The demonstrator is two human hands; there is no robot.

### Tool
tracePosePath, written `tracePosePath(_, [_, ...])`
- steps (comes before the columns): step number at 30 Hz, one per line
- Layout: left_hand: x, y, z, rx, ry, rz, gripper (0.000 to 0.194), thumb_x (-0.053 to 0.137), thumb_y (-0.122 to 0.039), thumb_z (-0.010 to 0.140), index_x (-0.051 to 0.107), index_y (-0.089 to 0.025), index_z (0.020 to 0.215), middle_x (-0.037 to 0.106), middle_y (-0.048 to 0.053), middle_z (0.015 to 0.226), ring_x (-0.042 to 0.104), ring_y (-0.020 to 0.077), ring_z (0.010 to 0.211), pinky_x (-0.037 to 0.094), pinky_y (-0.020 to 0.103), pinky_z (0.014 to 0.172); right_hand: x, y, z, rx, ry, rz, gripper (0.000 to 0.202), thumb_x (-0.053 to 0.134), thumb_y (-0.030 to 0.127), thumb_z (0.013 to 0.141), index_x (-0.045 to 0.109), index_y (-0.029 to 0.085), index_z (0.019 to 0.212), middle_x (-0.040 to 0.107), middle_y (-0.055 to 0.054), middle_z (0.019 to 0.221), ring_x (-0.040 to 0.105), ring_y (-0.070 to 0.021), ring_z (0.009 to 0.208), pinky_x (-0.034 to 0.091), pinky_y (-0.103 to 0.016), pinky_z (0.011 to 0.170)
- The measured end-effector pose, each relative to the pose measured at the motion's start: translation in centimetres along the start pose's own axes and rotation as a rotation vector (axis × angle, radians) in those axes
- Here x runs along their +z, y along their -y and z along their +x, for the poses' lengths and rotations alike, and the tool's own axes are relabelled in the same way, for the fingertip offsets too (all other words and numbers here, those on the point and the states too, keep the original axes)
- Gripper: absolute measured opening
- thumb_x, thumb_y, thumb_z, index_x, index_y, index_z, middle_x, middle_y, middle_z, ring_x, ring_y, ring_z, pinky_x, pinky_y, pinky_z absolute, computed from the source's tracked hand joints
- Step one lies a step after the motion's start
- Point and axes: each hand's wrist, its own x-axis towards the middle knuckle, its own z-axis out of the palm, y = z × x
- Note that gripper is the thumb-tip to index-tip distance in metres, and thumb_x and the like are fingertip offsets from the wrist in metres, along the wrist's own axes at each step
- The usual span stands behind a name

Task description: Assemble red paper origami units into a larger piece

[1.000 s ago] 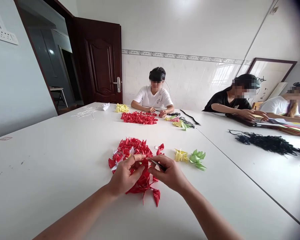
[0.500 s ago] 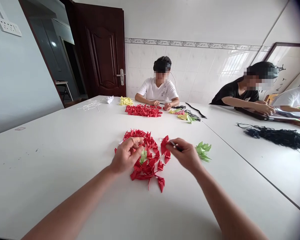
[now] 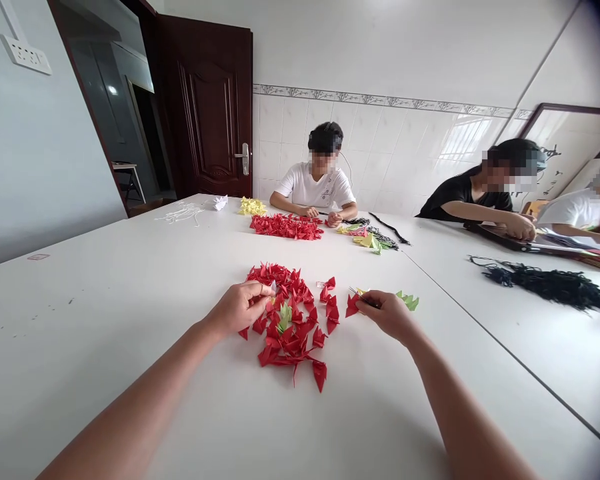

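Observation:
Red folded paper cranes (image 3: 295, 340) lie in a loose pile at the middle of the white table, with a green crane (image 3: 285, 317) among them. Over the pile's left side, my left hand (image 3: 243, 307) pinches a small white paper piece (image 3: 273, 287). To the right, my right hand (image 3: 386, 313) is closed around a dark, thin metal tool (image 3: 371, 302) whose tip points up and left. A red crane (image 3: 352, 305) touches or lies beside its fingertips. Behind that hand are green cranes (image 3: 409, 301), partly hidden, and a bit of yellow paper.
Across the table (image 3: 105, 320) a person in white (image 3: 320, 187) sits behind red (image 3: 286, 227) and yellow cranes (image 3: 251, 207). White strings (image 3: 181, 213) lie far left. Black tassels (image 3: 555, 283) lie right, near a person in black (image 3: 460, 197) and another person in white.
My right hand has moved right and slightly down, and the red crane near it is now lower. My left hand has moved slightly left and now pinches a white piece.

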Motion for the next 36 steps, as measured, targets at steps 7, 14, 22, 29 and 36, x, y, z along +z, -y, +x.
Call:
tracePosePath(7, [0.1,0.1,0.0,0.036,-0.016,0.026,0.021,0.047,-0.023,0.081,0.066,-0.017,0.087,0.067,0.005,0.085,0.063,0.0131,0.073,0.05,0.021,0.064,0.7,-0.1,0.1,0.005,0.025,-0.038,0.03,0.048,0.044,0.074,0.066,0.019,0.075,0.054,0.001,0.059,0.037,-0.0101,0.048,0.028,-0.022,0.043])
tracePosePath(14, [0.0,0.4,0.1,0.056,-0.047,0.054,0.02,0.049,-0.021,0.079,0.067,-0.016,0.087,0.067,0.005,0.084,0.063,0.0142,0.076,0.051,0.023,0.068,1.5,-0.2,0.3,-0.029,0.063,-0.064,0.028,0.05,0.042,0.072,0.066,0.019,0.073,0.049,0.001,0.053,0.038,-0.0113,0.049,0.029,-0.023,0.046])
tracePosePath(22, [0.0,0.8,0.2,0.067,-0.082,0.043,0.019,0.049,-0.021,0.08,0.066,-0.016,0.088,0.067,0.005,0.085,0.063,0.0143,0.078,0.051,0.024,0.072,0.8,-0.4,0.4,0.006,-0.069,-0.012,0.031,0.048,0.046,0.074,0.063,0.018,0.08,0.058,0.0,0.058,0.043,-0.0122,0.049,0.034,-0.024,0.047])
tracePosePath(29, [-0.1,0.5,0.1,0.045,-0.068,0.044,0.019,0.049,-0.021,0.08,0.067,-0.016,0.086,0.067,0.005,0.085,0.063,0.0148,0.078,0.051,0.023,0.07,1.1,2.7,-0.8,-0.151,0.01,-0.02,0.031,0.046,0.045,0.077,0.056,0.019,0.063,0.05,0.001,0.054,0.037,-0.0104,0.048,0.03,-0.023,0.047])
tracePosePath(36, [-0.1,0.6,0.1,0.047,-0.058,0.054,0.019,0.048,-0.02,0.08,0.066,-0.017,0.085,0.066,0.004,0.082,0.062,0.0138,0.075,0.05,0.023,0.069,1.6,3.5,-1.1,-0.226,0.049,-0.051,0.031,0.046,0.042,0.077,0.047,0.019,0.057,0.044,0.004,0.051,0.031,-0.0093,0.048,0.027,-0.022,0.046])
